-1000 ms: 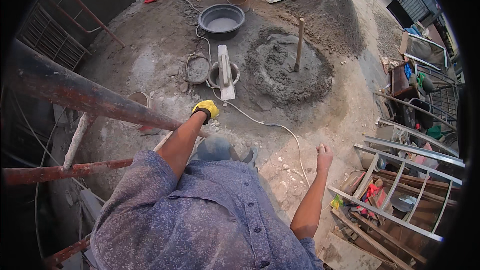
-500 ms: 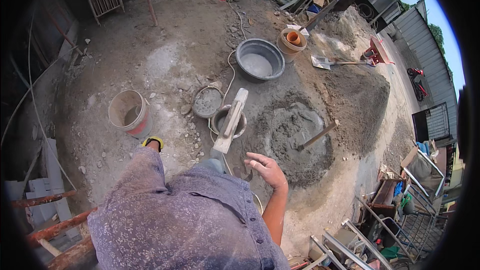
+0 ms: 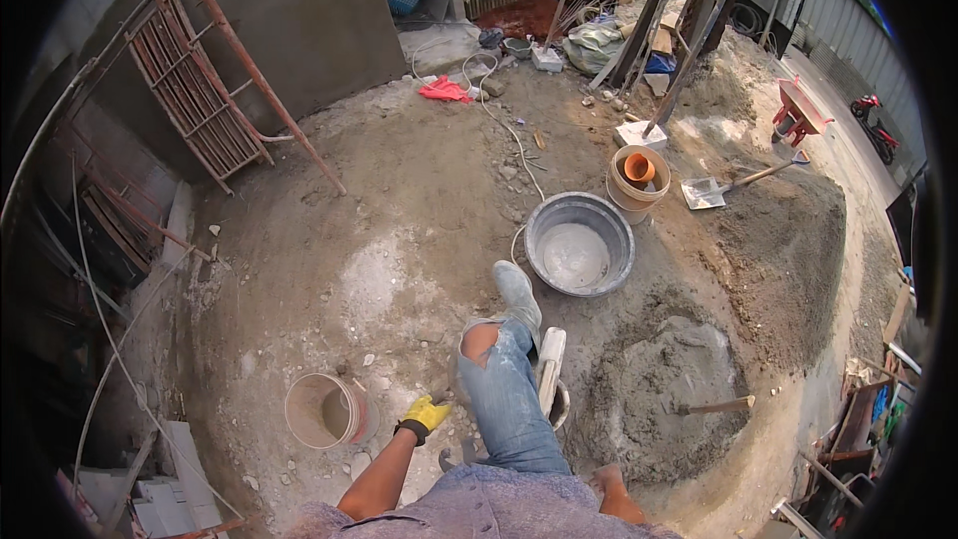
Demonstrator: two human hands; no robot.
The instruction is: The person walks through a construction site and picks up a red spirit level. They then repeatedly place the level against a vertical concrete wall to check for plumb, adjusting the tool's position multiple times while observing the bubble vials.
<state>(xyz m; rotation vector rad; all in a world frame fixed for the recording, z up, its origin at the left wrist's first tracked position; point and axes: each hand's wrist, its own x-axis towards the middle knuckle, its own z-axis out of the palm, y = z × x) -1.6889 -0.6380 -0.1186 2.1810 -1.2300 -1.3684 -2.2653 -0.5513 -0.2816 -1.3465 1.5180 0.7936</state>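
My left hand [image 3: 427, 413], in a yellow glove with a dark cuff, hangs low beside my left leg. Nothing shows in it, and its fingers look loosely apart. To its left stands a pale bucket [image 3: 317, 409] with grey residue inside. My right hand [image 3: 607, 480] is bare, low at the lower edge; its fingers are foreshortened and hidden. Past my knee, a long plastering float [image 3: 550, 364] rests across a small bucket [image 3: 561, 405], mostly covered by my leg. Right of these lies a wet mortar heap [image 3: 669, 399] with a wooden-handled tool [image 3: 723, 405] stuck in it.
A large black tub [image 3: 579, 203] with grey residue lies ahead, beside a beige bucket [image 3: 639, 202] holding an orange pot. A shovel [image 3: 733, 185] lies by a sand pile [image 3: 788, 240]. A red wheelbarrow [image 3: 798, 110] stands farther right. Rusty scaffold frames [image 3: 264, 80] lean at the left wall.
My view has tilted up and shifted left. My left leg, booted, has come forward, covering part of the small bucket. My left arm shows more; my right hand has dropped toward the lower edge.
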